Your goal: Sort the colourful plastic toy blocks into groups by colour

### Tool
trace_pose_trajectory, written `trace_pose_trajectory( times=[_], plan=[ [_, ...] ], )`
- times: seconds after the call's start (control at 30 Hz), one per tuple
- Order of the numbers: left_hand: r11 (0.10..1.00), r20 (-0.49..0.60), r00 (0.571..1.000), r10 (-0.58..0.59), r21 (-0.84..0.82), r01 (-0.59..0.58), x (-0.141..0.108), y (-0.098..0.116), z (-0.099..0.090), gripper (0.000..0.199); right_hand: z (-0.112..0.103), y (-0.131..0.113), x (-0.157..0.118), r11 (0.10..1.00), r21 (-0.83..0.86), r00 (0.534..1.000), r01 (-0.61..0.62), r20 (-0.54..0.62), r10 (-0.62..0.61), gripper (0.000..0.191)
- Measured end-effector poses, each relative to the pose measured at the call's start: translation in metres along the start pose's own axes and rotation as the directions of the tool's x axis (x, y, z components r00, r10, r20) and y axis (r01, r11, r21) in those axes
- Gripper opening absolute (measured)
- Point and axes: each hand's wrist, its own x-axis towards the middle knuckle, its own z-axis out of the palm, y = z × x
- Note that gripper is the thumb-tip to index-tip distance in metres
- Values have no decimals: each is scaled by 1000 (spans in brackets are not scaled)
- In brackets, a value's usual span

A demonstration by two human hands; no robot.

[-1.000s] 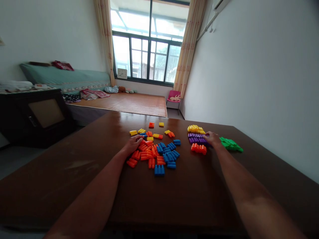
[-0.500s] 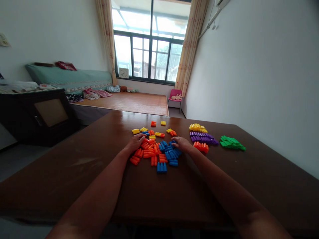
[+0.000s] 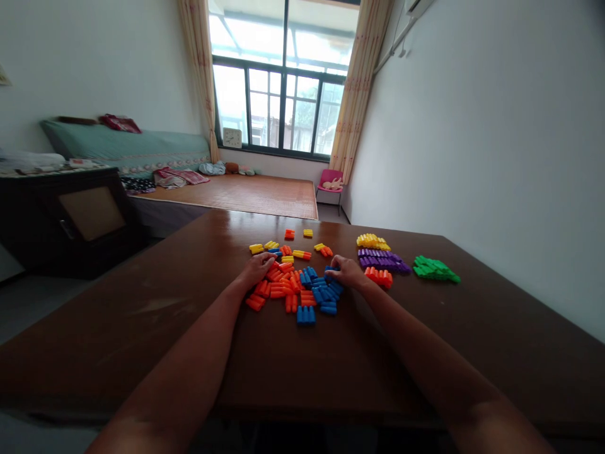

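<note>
Touching blue pieces [image 3: 326, 292] on the worktop [image 3: 406, 309], in the head view, the right hand [image 3: 347, 273] is resting opposite the left hand [image 3: 258, 270], which is bordering orange pieces [image 3: 278, 289]; I cannot tell either grip's closure. Purple pieces [image 3: 378, 259] are lying grouped, apparently keeping colours apart.

On the table [image 3: 331, 372] before you, loose pieces [image 3: 278, 290] lie between your left hand [image 3: 258, 270] and right hand [image 3: 347, 272], grouped pieces [image 3: 382, 260] farther right, the bed [image 3: 255, 192] behind the table.
</note>
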Motion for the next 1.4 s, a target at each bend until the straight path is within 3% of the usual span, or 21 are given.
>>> trace_pose_trajectory(
  times=[0.17, 0.27, 0.33, 0.4, 0.5, 0.57, 0.63, 0.77, 0.87, 0.97, 1.03, 1.2, 1.3, 1.33, 1.4],
  plan=[
    [999, 11, 1000, -4, 35, 3, 2, 2, -1, 51, -28, 3, -20, 991, 125, 991, 55, -132, -39, 19],
    [997, 21, 1000, -1, 71, 0, 2, 7, -3, 54, -55, 40, -37, 961, 276, 977, 28, -209, 31, 30],
    [996, 24, 1000, -3, 89, 0, 2, 8, -4, 55, -71, 80, -55, 933, 354, 952, -65, -258, 164, 32],
    [996, 30, 1000, 5, 92, -7, 4, 5, -4, 55, -81, 125, -79, 878, 428, 884, -215, -298, 361, 31],
    [995, 46, 999, 8, 97, -13, 7, -2, -4, 56, -85, 183, -119, 757, 472, 718, -451, -313, 622, 30],
    [994, 59, 998, 2, 113, -8, 8, -6, -4, 58, -85, 206, -139, 715, 390, 647, -580, -312, 696, 31],
    [991, 69, 998, 5, 131, -14, 8, -8, -5, 59, -85, 217, -150, 688, 232, 617, -687, -313, 722, 32],
    [988, 79, 997, 15, 154, -27, 5, -2, -9, 60, -87, 220, -152, 673, 22, 609, -739, -405, 682, 35],
    [988, 77, 997, 12, 156, -24, 2, 3, -10, 60, -85, 218, -149, 729, 18, 650, -684, -440, 620, 37],
    [987, 70, 997, 14, 159, -25, 3, 2, -9, 59, -80, 216, -148, 760, -35, 712, -649, -377, 592, 44],
    [988, 75, 997, 15, 155, -26, 4, -1, -8, 59, -76, 214, -149, 758, -81, 728, -647, -361, 583, 45],
    [989, 74, 997, 22, 144, -32, 7, -7, -5, 58, -75, 205, -150, 725, -130, 702, -676, -411, 581, 54],
    [990, 67, 996, 50, 131, -59, 5, -6, -3, 55, -76, 181, -142, 757, -128, 674, -641, -565, 475, 59],
    [990, 64, 997, 54, 128, -62, 4, -5, -3, 54, -75, 168, -136, 802, -133, 685, -582, -611, 396, 55],
    [990, 55, 997, 48, 126, -54, 4, -5, -1, 53, -69, 130, -123, 918, -161, 761, -361, -619, 191, 44]
  ],
)
